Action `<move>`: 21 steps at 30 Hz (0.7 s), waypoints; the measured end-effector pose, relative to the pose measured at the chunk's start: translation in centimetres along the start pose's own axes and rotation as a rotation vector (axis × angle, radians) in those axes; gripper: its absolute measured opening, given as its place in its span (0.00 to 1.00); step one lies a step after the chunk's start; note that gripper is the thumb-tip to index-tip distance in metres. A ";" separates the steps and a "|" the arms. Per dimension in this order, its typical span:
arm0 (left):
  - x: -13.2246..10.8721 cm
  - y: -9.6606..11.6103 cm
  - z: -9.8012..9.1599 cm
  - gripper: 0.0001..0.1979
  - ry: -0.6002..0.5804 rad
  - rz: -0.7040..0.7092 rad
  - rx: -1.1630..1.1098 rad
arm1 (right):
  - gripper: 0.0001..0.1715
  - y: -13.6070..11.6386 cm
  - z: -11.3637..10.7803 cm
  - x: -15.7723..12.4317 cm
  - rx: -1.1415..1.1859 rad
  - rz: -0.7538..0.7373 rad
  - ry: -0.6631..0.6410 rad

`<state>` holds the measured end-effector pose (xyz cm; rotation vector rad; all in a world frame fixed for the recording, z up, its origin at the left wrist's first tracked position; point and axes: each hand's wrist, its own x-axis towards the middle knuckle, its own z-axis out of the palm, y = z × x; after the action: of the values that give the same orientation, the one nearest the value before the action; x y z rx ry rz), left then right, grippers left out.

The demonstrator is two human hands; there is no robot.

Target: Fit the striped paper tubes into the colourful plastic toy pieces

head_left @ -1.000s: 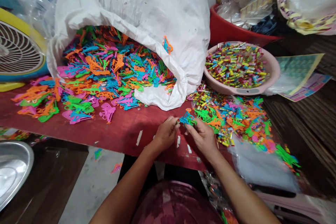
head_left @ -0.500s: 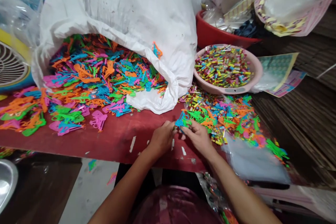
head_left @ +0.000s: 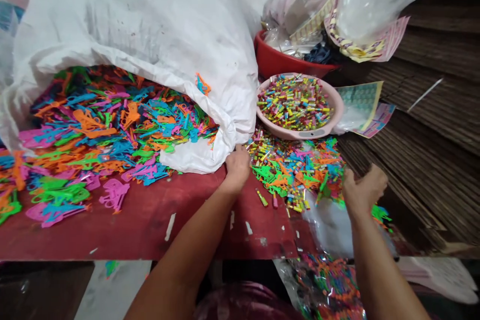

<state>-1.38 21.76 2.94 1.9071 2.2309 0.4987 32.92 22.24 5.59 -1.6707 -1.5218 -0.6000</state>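
Plastic toy pieces [head_left: 288, 172] lie tangled between the left hand [head_left: 237, 167], curled on the white sack [head_left: 131, 25] with its grip unclear, and the open right hand [head_left: 363, 190], so they need gentle separating.

The left hand [head_left: 237, 170] sits curled against the lower fold of a white woven sack [head_left: 123, 35], at the edge of a red table [head_left: 150, 230] — whether it holds anything is hidden. The right hand [head_left: 363, 191], fingers loosely spread, hangs over a clear plastic bag [head_left: 330, 222], just beside a scattered mix of small coloured tubes [head_left: 288, 160] and flat plastic pieces [head_left: 264, 174]. Pieces heap out of the sack; behind stand a pink basin [head_left: 335, 105] of tubes and a red tub [head_left: 270, 60].
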 end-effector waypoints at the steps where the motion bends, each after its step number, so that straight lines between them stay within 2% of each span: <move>1: 0.1 0.0 0.2 0.19 0.007 -0.011 0.000 | 0.30 -1.2 -0.2 -0.6 0.023 -0.057 0.036; 3: -0.1 -0.3 0.3 0.18 0.012 -0.020 0.006 | 0.28 -4.8 -0.6 -2.1 0.142 -0.165 0.018; 4: -0.5 -0.5 0.3 0.17 0.015 -0.016 0.006 | 0.27 -6.9 -0.7 -2.8 0.227 -0.236 -0.039; 8: -2.7 -2.1 -0.5 0.14 0.018 0.028 -0.036 | 0.24 -15.0 0.0 -5.2 0.511 -0.521 -0.396; 11: -5.2 -3.6 -1.2 0.13 0.019 0.107 -0.166 | 0.27 -19.3 1.1 -6.7 0.581 -0.678 -0.617; 14: -7.8 -5.2 -1.3 0.10 0.112 0.132 -0.520 | 0.20 -22.0 1.6 -8.3 0.651 -0.670 -0.736; 17: -9.7 -6.7 -1.2 0.09 0.262 0.008 -0.894 | 0.15 -23.8 1.3 -9.3 0.811 -0.585 -0.890; 19: -10.1 -7.7 -1.4 0.10 0.353 -0.060 -0.982 | 0.14 -24.9 0.9 -9.2 0.897 -0.569 -0.992; 21: -9.8 -8.9 -1.7 0.11 0.440 -0.112 -0.995 | 0.19 -26.3 0.9 -8.4 0.976 -0.568 -1.020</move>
<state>-8.57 10.77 0.48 1.1910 1.6826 1.7248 5.75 17.25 4.64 -0.7087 -2.4357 0.8145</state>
